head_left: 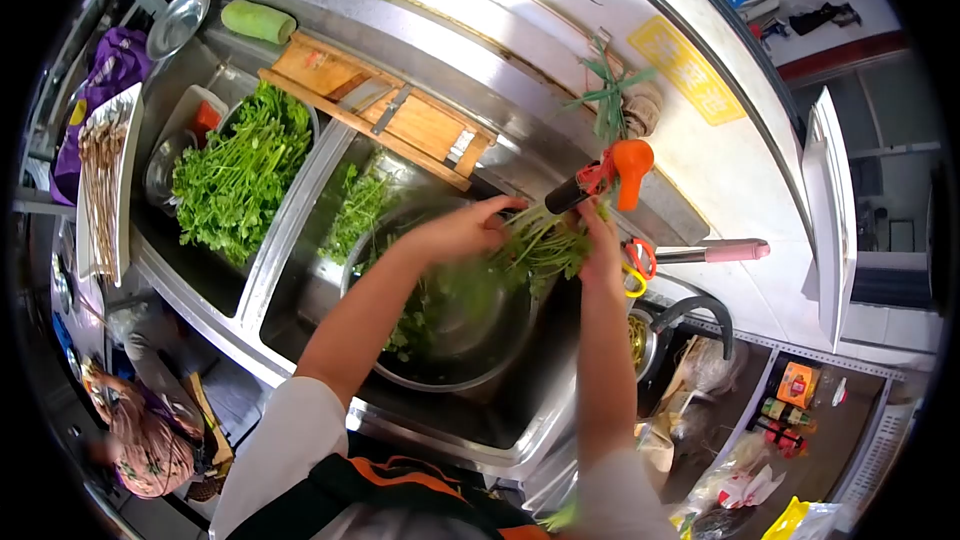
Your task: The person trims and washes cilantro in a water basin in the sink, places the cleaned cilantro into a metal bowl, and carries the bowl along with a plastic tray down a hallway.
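Note:
A bunch of leafy greens with thin pale stems [545, 248] is between my two hands, above a large metal basin [465, 380]. My right hand [600, 245] is closed around the leafy side of the bunch. On the other side, my left hand [485, 227] has its fingers closed at the stems. Some green below my left hand is smeared by motion. The basin stands in the right sink compartment, with loose leaves inside along its left side. Just beyond the bunch are a black tap spout [568, 194] and an orange piece [630, 172].
A heap of greens [245, 175] fills a bowl in the left compartment. A wooden slicer board [385, 110] spans the sink's back, near a pale green gourd [258, 22]. Red-and-yellow-handled scissors [638, 268] lie right of my right hand. Another person [150, 440] is at lower left.

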The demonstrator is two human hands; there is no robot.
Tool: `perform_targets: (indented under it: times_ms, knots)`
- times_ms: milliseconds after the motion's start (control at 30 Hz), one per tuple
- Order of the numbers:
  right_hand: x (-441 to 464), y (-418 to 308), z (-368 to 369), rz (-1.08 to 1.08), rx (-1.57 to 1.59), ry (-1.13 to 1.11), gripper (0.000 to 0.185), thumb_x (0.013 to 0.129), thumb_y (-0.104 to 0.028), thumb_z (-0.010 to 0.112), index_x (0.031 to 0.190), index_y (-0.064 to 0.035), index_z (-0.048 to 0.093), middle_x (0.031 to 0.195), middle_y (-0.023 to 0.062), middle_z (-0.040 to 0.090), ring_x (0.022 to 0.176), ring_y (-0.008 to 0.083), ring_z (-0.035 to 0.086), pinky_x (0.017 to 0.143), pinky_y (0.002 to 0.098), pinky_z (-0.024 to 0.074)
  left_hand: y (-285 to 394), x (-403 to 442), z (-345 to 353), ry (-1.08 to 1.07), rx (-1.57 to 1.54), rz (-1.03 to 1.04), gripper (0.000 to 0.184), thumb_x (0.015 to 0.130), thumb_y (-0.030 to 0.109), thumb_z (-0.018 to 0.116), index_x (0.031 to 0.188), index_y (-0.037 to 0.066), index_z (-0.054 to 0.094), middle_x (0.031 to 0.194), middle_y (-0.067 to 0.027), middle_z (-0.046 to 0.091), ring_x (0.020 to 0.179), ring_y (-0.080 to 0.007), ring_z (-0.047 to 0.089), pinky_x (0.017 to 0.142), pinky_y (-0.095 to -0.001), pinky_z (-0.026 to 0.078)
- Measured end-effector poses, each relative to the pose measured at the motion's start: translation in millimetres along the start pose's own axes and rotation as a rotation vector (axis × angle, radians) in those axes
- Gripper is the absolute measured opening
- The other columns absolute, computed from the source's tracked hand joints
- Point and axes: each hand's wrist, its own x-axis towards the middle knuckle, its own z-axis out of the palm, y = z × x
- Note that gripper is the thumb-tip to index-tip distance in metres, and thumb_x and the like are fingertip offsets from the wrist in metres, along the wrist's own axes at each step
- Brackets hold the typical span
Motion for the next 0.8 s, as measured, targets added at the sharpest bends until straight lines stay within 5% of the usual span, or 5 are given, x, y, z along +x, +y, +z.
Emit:
perform_targets:
  times_ms: [133,433,500,633,800]
  knots:
    - [-9,-24,-1,0.038,0.182,0.236,0.014,0.078,-0.019,0.056,0.083,-0.0076,0.051,0.07,0.0017,0.051,0.061,0.0125,0.049,0.052,0.0254,0.0398,-6,-23,-23,-0.033,-0.16,0.047,0.048,0.075,-0.004,0.042,0.12,0.011,0.034,0.082,-0.0077,0.056,0.084,-0.0156,0.056,0.067,-0.0259,0.045]
    - [-17,-47,-34,0.191,0.529,0.035,0.018,0.079,-0.023,0.056,0.072,-0.0076,0.049,0.066,0.0023,0.05,0.046,0.0091,0.037,0.043,0.0205,0.0329,-39,-18,-19,0.111,-0.357,0.08,0.033,0.078,0.005,0.049,0.11,0.01,0.045,0.1,-0.0057,0.052,0.098,-0.0148,0.048,0.076,-0.0269,0.042]
    - [-20,-50,-33,0.188,0.561,0.105,0.018,0.079,-0.022,0.056,0.073,-0.0062,0.049,0.066,0.0033,0.05,0.047,0.009,0.038,0.043,0.0211,0.0338,-55,-11,2,0.246,0.053,0.251,0.043,0.073,0.008,0.058,0.113,0.01,0.043,0.108,-0.0072,0.048,0.1,-0.0171,0.046,0.079,-0.0307,0.04]
    - [-23,-54,-37,0.243,0.609,0.168,0.017,0.079,-0.021,0.056,0.074,-0.0056,0.05,0.066,0.004,0.051,0.047,0.0095,0.038,0.044,0.0223,0.0347,-54,-15,35,0.292,0.627,0.034,0.057,0.068,0.016,0.063,0.119,0.014,0.038,0.107,-0.0111,0.047,0.1,-0.0281,0.045,0.082,-0.0401,0.035]
    - [-46,-83,-50,0.135,0.635,0.233,0.018,0.08,-0.023,0.053,0.076,-0.0048,0.05,0.063,0.0083,0.052,0.045,0.0121,0.041,0.051,0.0266,0.0427,-77,-32,28,0.149,0.674,-0.088,0.036,0.07,0.017,0.059,0.105,0.011,0.049,0.096,-0.0092,0.053,0.094,-0.0278,0.047,0.081,-0.0406,0.032]
